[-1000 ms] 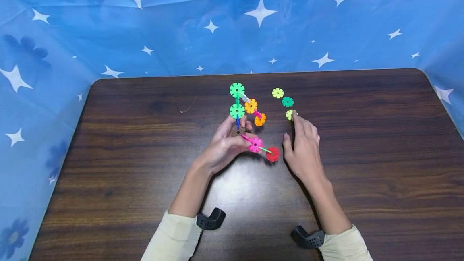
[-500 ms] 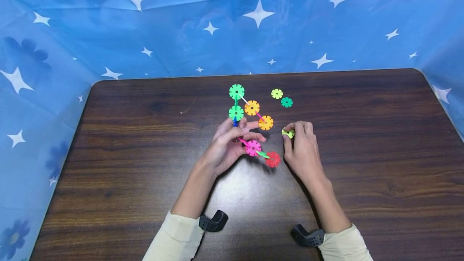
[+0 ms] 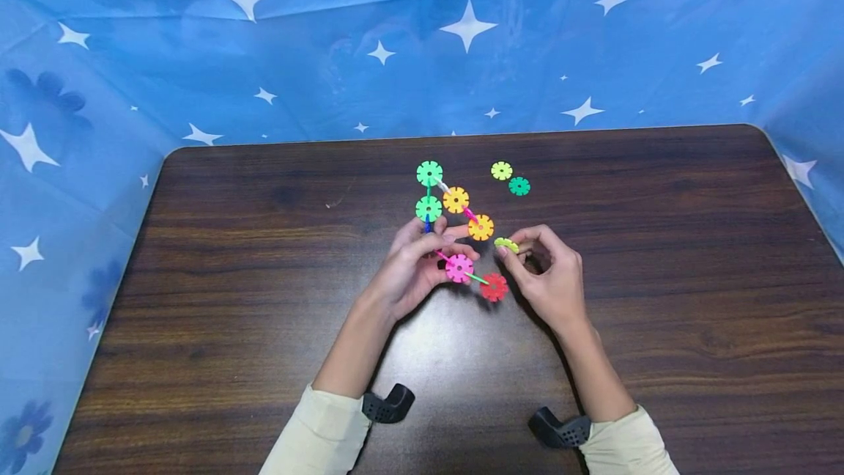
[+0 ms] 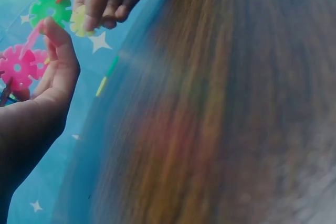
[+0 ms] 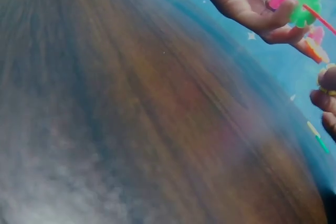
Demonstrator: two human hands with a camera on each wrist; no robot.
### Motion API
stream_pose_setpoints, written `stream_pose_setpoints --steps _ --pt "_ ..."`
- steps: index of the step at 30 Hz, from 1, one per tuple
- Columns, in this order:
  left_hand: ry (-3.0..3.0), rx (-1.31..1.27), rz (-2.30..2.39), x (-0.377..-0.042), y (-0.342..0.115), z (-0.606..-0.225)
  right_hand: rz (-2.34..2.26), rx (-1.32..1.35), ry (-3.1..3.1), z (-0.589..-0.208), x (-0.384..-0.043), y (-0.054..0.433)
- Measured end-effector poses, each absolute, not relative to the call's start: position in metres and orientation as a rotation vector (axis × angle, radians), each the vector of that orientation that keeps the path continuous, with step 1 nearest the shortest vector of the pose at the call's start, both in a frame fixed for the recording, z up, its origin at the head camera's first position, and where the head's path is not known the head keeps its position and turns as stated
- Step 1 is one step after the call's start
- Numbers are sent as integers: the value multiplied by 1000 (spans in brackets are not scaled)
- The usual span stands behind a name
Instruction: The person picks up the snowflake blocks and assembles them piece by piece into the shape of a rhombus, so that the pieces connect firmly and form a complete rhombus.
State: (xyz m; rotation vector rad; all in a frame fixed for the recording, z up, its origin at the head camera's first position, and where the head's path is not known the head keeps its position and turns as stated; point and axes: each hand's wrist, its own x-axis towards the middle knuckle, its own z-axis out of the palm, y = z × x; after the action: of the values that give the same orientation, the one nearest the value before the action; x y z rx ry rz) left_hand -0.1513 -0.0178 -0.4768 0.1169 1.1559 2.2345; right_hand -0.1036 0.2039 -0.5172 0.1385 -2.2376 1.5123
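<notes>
My left hand (image 3: 412, 270) holds a chain of notched snowflake discs (image 3: 428, 209) joined edge to edge. One branch bends right through a white disc to the orange discs (image 3: 456, 200). A nearer branch ends in a pink disc (image 3: 459, 268), a thin green one seen edge-on, and a red disc (image 3: 494, 287). My right hand (image 3: 550, 277) pinches a yellow-green disc (image 3: 505, 245) between thumb and fingertips, just right of the end orange disc and apart from it. The left wrist view shows this yellow disc (image 4: 79, 22) near the chain's green disc (image 4: 50, 10). Left fingers hide part of the chain.
Two loose discs lie flat on the table beyond the hands: a yellow-green disc (image 3: 502, 171) and a dark green disc (image 3: 519, 186). The brown wood-grain table (image 3: 231, 277) meets a blue star-printed cloth (image 3: 343, 35) along its back and sides.
My right hand has picked the nearest yellow-green disc off the table and brought it left, tilted, beside the chain. The left fingers have shifted on the chain, and its orange end swung slightly rightward.
</notes>
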Motion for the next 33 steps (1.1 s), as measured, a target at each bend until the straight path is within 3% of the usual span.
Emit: stream_pose_setpoints --steps 18,33 --pt "1257 118 2145 -148 -11 -476 1488 195 -2233 -517 -104 202" --pt "1317 151 1990 -153 -21 -477 1924 409 -2148 -518 -104 204"
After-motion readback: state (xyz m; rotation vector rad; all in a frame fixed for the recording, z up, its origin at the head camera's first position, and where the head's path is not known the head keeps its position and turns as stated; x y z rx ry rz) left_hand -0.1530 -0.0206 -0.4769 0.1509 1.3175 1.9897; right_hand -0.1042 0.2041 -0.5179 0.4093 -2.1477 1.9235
